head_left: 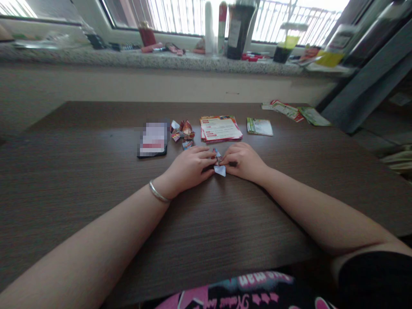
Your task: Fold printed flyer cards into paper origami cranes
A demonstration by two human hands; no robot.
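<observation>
Between my two hands, low over the table [193, 240], is a small folded piece of printed paper [220, 171], its white underside facing up at the near end. My left hand [195, 165] grips its left side, fingers bent over the edge; a silver bangle circles that wrist. On the opposite side, the thumb and fingers of my right hand [243, 161] pinch the paper. Just beyond my left hand lie several folded pieces of colourful paper [187, 128]. A stack of printed cards [221, 128] with red borders rests behind both hands.
A phone [153, 138] with a blurred screen lies left of the folded pieces. Right of the card stack are smaller green-and-white cards [260, 127], with more loose printed papers [288, 110] at the back right. Bottles and small items crowd the windowsill [189, 62].
</observation>
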